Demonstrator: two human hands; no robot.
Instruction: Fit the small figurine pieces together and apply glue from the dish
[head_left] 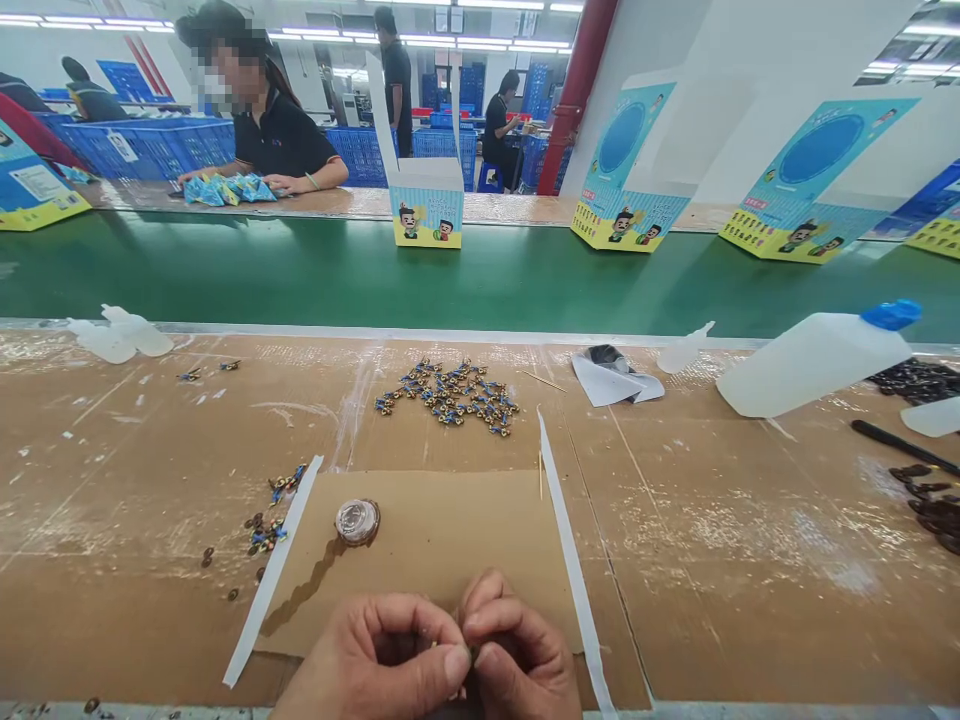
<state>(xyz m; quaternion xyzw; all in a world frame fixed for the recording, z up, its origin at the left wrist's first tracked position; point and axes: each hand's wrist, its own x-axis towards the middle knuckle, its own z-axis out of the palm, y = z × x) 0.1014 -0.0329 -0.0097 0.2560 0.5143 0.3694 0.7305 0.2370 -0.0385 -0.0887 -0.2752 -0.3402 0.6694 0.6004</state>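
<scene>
On a brown bench (712, 560), left hand (390, 660) and right hand (517, 660) fingertips pinch one tiny part (471, 653); its axis is hidden.

The scene is brightly and evenly lit by fluorescent ceiling tubes (480, 42). Only faint shadows are cast on the tabletop (712, 520). Straight edges are bowed by wide-angle distortion, and one face is pixelated. Focus is sharp throughout.

Green conveyor belt (480, 285), red pillar (576, 90), ceiling striplights (105, 24)
</scene>
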